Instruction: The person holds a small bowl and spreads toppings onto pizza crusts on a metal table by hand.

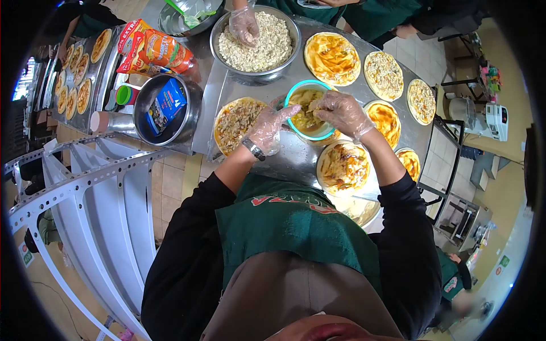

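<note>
Over the round, turquoise-rimmed bowl (307,82) of moist, yellowish chunks (307,103) on the shiny metal desk (282,154), the clear-gloved right hand (344,113) bunches its fingers together, whether around a piece I cannot tell, while the clear-gloved left hand (265,129) reaches one finger to the rim, its others unclear. Flat, floury dough rounds crowd the bowl: a crumbly brown-topped one (238,115) left, partly beneath the left hand, a glossy orange-smeared one (332,58) above, and a sauce-streaked one (343,166) below right. Up and left of it, a co-worker's gloved hand (244,26) dips into a wide steel basin (214,44) of pale, lumpy crumbs (267,48).
</note>
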Motion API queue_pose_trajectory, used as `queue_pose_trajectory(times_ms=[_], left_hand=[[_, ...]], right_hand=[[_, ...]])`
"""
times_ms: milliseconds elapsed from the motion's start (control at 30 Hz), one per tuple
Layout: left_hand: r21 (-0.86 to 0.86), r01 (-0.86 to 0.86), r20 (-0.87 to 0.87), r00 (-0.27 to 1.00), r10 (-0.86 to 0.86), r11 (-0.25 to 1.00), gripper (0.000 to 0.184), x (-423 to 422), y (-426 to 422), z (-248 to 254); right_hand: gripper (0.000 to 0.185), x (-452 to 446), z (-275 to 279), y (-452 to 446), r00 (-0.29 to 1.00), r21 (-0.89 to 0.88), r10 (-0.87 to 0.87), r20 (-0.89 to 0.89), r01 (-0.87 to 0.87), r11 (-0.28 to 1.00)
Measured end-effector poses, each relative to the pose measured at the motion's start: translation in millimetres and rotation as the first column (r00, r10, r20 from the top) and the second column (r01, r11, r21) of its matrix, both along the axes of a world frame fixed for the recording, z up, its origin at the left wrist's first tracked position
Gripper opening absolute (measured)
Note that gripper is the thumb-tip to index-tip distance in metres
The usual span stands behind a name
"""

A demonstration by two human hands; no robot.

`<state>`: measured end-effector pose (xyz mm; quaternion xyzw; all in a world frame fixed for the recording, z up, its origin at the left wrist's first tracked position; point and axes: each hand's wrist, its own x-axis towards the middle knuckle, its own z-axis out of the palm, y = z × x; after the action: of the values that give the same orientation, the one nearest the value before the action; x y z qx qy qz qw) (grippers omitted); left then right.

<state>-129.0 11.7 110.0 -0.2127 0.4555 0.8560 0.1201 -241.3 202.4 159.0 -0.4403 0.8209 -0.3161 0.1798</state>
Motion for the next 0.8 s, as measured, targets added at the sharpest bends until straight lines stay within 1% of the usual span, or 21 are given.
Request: queue_pose_trajectory(times_ms=[33,67,100,133,167,233,267,300,367,400,433,467,500,533,567,600,667,700,767,800], left_hand=[[0.014,-0.016,0.008,1.0,0.016,1.0,0.062,-0.1,-0.5,0.2],[0.019,-0.02,0.012,1.0,0.02,1.0,0.062,-1.3,-1.3,-3.6],[0.012,-0.024,0.018,1.0,0.023,1.0,0.063,-4.9,-2.6,-6.8],[0.006,-0.027,0.024,0.999,0.027,1.0,0.065,-7.6,-4.0,-9.8],[0.009,-0.031,0.027,0.999,0.031,0.999,0.065,-9.6,-5.5,-12.6],[-0.009,-0.053,0.032,0.998,0.054,0.999,0.068,-14.5,-9.0,-9.1],[-0.004,-0.058,0.035,0.998,0.058,0.998,0.068,-16.7,-11.0,-13.7],[-0.008,-0.07,0.042,0.997,0.071,0.997,0.069,-20.0,-12.6,-20.6],[-0.006,-0.088,0.051,0.995,0.088,0.996,0.07,-24.8,-14.8,-26.8],[-0.042,-0.07,0.071,0.995,0.073,0.997,0.07,-26.6,-16.6,-28.5],[-0.077,-0.05,0.093,0.994,0.057,0.996,0.071,-27.5,-18.4,-30.0],[-0.076,-0.052,0.097,0.994,0.06,0.996,0.071,-27.3,-20.4,-33.2],[-0.042,-0.05,0.098,0.994,0.054,0.998,0.071,-27.6,-22.7,-39.1],[-0.009,-0.044,0.095,0.994,0.045,0.999,0.072,-27.0,-23.7,-42.3],[-0.008,-0.047,0.1,0.994,0.047,0.999,0.072,-26.7,-24.7,-43.6],[-0.004,-0.042,0.101,0.994,0.043,0.999,0.072,-25.3,-25.8,-44.7],[-0.001,-0.04,0.11,0.993,0.04,0.999,0.072,-21.2,-28.0,-45.6],[-0.007,-0.052,0.108,0.993,0.053,0.999,0.072,-19.9,-28.6,-45.0],[-0.01,-0.069,0.107,0.992,0.07,0.998,0.072,-17.3,-28.5,-45.9],[-0.014,-0.062,0.108,0.992,0.064,0.998,0.072,-15.9,-28.8,-46.0]], right_hand=[[0.021,-2.0,0.5,-1.1,0.992,0.021,-0.035,0.121,0.033,0.999],[0.021,-4.0,1.4,-2.2,0.992,0.025,-0.031,0.125,0.029,0.999],[0.02,-6.8,4.9,-4.4,0.942,0.006,-0.128,0.31,0.132,0.991],[0.018,-10.8,8.5,-6.8,0.849,0.008,-0.211,0.484,0.237,0.972],[0.018,-18.5,11.5,-8.1,0.849,0.012,-0.209,0.485,0.233,0.972],[0.015,-39.6,18.3,-9.4,0.818,-0.023,-0.229,0.528,0.284,0.959],[0.017,-50.3,22.8,-12.5,0.764,0.01,-0.286,0.578,0.344,0.939],[0.017,-62.1,25.8,-16.8,0.765,0.016,-0.285,0.577,0.339,0.941],[0.023,-89.5,25.6,-25.9,0.763,0.107,-0.444,0.471,0.45,0.887],[0.023,-107.1,16.0,-29.1,0.763,0.111,-0.443,0.471,0.446,0.888],[0.024,-126.6,-1.0,-31.5,0.813,0.108,-0.44,0.382,0.434,0.895],[0.026,-145.5,-20.2,-35.5,0.854,0.105,-0.431,0.29,0.42,0.902],[0.026,-165.8,-43.8,-43.5,0.855,0.11,-0.427,0.294,0.413,0.904],[0.024,-182.7,-68.3,-49.6,0.934,0.159,-0.356,-0.007,0.353,0.922],[0.023,-194.7,-89.5,-53.1,0.925,0.224,-0.234,-0.3,0.306,0.925],[0.023,-202.5,-106.7,-53.7,0.927,0.226,-0.232,-0.294,0.303,0.926],[0.023,-209.3,-132.3,-53.2,0.885,0.43,0.072,-0.459,0.151,0.89],[0.023,-205.2,-135.7,-53.1,0.887,0.43,0.074,-0.455,0.146,0.891],[0.022,-192.8,-140.0,-45.7,0.923,0.371,0.019,-0.384,0.136,0.919],[0.022,-187.5,-132.7,-42.3,0.951,0.38,0.004,-0.308,0.12,0.917]])
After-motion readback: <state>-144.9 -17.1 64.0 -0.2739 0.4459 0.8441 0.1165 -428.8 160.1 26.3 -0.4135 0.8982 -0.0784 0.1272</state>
